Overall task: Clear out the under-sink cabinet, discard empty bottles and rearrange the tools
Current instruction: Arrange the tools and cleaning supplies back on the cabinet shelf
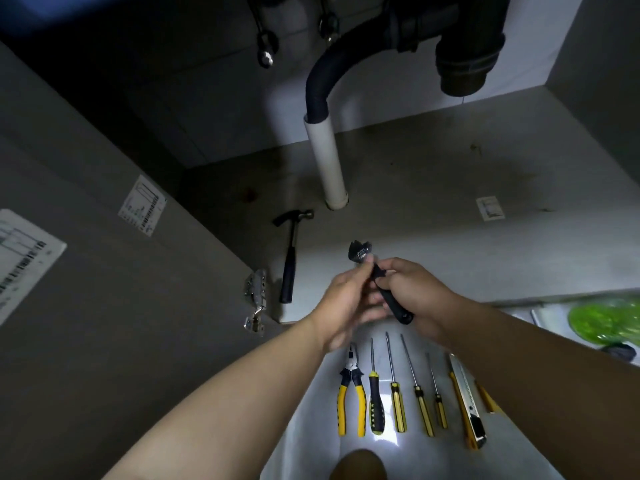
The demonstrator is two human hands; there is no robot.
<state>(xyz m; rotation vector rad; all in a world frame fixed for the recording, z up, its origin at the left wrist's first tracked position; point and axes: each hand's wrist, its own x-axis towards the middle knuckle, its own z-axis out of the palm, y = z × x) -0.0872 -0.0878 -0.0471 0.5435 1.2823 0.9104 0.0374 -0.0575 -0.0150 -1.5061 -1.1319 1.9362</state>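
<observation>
Raised together, the right hand (414,294) grips the adjustable wrench (361,252) by its handle; the left hand (346,304) pinches beneath its head, fingertips blurred

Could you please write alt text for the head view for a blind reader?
The left hand and right hand hold a wrench before the under-sink cabinet, where a hammer lies near a pipe. Below, pliers, four screwdrivers and a utility knife lie in a row.
</observation>
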